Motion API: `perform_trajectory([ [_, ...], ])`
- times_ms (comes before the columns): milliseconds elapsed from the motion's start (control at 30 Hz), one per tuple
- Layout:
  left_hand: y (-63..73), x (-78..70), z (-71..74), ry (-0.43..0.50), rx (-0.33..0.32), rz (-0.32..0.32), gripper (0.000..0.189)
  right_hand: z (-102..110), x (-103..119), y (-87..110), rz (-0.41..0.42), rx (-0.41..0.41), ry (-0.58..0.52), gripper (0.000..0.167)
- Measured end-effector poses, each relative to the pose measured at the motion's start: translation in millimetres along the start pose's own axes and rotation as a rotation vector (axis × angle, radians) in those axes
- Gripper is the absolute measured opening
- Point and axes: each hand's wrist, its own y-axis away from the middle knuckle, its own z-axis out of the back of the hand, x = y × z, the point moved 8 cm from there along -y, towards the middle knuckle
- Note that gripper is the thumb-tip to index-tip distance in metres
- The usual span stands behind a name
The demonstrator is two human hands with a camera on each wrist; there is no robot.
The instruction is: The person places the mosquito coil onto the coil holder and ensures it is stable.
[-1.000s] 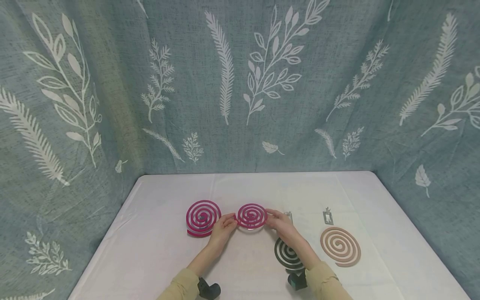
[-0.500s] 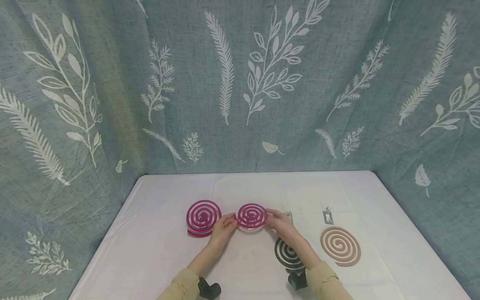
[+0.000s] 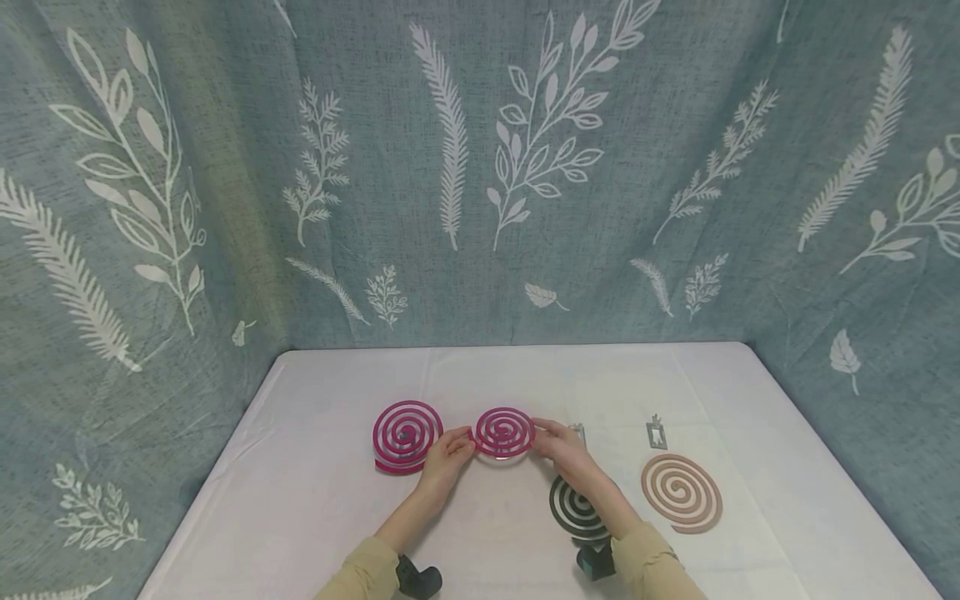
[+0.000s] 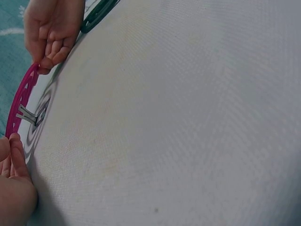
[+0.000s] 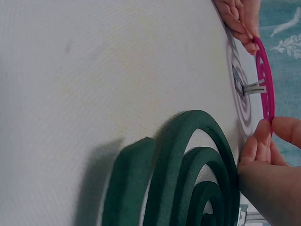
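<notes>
Both hands hold a pink mosquito coil level at mid-table. At its left edge the left hand pinches the rim between thumb and fingers. The right hand grips the opposite edge the same way. Under the coil, a small metal coil stand rises from the table, its prongs at the coil's underside in both wrist views; whether the coil rests on them, I cannot tell. A second pink coil lies left of the left hand, with a metal stand seen through its centre.
Beneath the right forearm lies a dark green coil, partly hidden. Farther right is a tan coil, with a metal stand behind it. Another stand is half hidden behind the right hand. A patterned curtain borders the white table.
</notes>
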Motion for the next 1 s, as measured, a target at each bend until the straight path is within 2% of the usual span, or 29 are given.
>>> perform_trajectory([
  [533, 0.7, -0.1, 1.7, -0.013, -0.012, 0.015, 0.040, -0.3, -1.6, -0.5, -0.010, 0.004, 0.004, 0.055],
  [833, 2.0, -2.8, 0.3, -0.005, 0.004, -0.005, 0.041, -0.3, -1.8, -0.3, -0.003, 0.000, 0.009, 0.055],
  [1000, 2.2, -4.1, 0.2, -0.011, 0.008, 0.006, 0.039, -0.8, -2.1, -0.5, 0.004, 0.010, 0.008, 0.056],
])
